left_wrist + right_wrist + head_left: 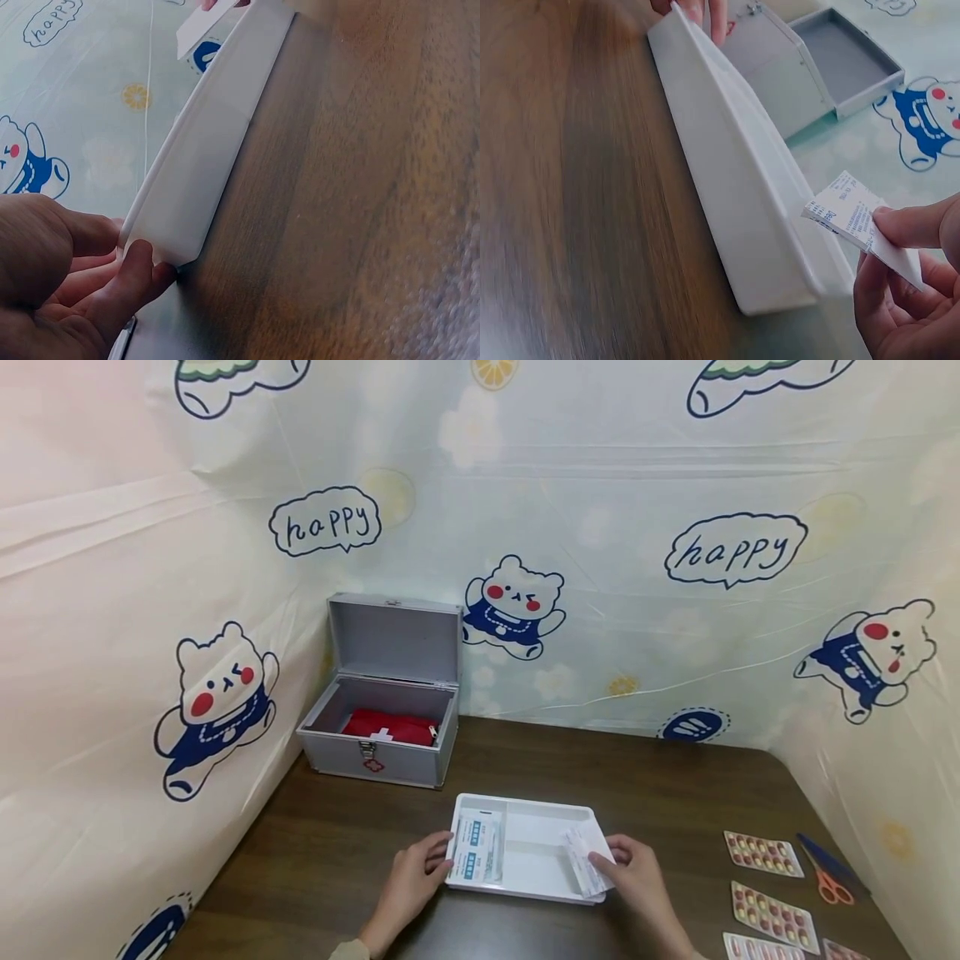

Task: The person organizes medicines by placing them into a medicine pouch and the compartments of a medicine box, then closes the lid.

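Two hands at the near edge of the desk [675,777], dark wood-grain top. Left hand [411,883] grips the left end of one white plastic tray [540,817], thumb curled at its corner, fingers on the rim. Tray is shallow, rectangular and divided; it sits between the hands. Right hand [637,878] pinches one folded printed paper leaflet [587,858] between thumb and fingers, over the tray's right end. One flat white-and-blue packet [476,846] lies in the tray's left compartment, just beside the left fingers. Right of the right hand: four foil blister strips [772,917] visible, yellow-red pills, plus one pair of scissors [827,870], orange handles. Beyond the left hand: one grey metal box [384,710], hinged lid up, one red pouch [390,727] inside.
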Motion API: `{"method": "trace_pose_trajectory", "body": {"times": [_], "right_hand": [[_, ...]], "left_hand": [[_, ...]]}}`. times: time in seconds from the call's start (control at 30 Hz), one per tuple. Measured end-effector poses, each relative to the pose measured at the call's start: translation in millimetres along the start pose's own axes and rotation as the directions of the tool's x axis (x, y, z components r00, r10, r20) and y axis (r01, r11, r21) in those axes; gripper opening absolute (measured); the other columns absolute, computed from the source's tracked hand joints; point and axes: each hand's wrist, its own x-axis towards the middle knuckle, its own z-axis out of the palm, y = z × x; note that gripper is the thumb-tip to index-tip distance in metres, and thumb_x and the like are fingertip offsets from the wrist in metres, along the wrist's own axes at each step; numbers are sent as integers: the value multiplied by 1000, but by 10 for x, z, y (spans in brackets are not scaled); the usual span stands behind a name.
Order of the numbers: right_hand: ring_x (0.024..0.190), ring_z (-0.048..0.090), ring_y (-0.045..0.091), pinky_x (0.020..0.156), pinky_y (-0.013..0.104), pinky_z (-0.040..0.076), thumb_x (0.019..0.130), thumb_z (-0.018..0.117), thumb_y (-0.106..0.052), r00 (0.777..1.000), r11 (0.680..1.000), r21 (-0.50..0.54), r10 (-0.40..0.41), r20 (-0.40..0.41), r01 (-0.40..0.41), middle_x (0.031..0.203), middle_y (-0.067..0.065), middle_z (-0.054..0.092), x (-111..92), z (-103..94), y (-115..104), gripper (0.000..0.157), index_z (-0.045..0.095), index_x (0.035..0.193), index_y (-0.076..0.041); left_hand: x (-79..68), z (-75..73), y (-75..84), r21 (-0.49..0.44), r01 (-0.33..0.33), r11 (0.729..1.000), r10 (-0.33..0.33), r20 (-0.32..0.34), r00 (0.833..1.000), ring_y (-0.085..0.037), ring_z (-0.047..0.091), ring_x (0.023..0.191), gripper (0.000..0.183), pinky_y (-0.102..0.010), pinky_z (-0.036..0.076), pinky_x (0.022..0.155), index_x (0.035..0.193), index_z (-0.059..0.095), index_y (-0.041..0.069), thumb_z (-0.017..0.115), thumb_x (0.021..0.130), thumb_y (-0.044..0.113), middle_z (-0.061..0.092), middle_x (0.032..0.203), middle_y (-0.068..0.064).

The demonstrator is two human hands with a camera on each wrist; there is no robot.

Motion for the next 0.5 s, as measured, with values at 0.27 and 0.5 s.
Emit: {"method": "trace_pose_trajectory", "body": {"times": [0.27,0.5], "right_hand": [[71,61,11,59,21,48,78,79,-3,999,997,73,-27,17,25,87,15,74,-32,241,-167,29,67,100,10],[63,59,7,57,20,48,77,77,0,996,989,136,-69,54,61,79,13,73,-50,453,-232,23,67,95,10]], "left_hand": [[-24,-3,-6,-3,-6,1000,6,-10,1000,-30,72,101,40,-31,61,78,125,63,-5,73,86,-2,70,116,-25],[-30,-3,-10,-4,-15,1000,15,-10,1000,-29,73,100,40,-30,61,78,126,63,-4,73,86,-1,71,114,-24]]}}
